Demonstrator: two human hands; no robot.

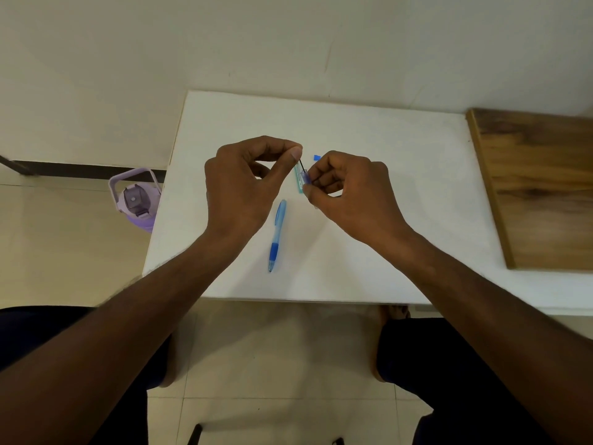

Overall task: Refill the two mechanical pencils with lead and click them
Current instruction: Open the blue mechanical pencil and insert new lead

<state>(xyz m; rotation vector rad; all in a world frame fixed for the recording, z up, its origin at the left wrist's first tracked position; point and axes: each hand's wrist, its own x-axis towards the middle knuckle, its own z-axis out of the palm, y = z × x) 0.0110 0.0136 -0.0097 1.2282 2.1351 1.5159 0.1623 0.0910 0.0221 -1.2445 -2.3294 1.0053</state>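
A thin lead is pinched between thumb and forefinger of the left hand. A mechanical pencil is gripped in the curled fingers of the right hand. A second blue pencil is left untouched on the white table.

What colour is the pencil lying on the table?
Translucent light blue with a darker blue grip, seen in the head view: pencil on the white table.

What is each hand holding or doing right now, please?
Left hand: fingers pinched shut on a thin black lead.
Right hand: closed around a mechanical pencil, mostly hidden by the fingers.
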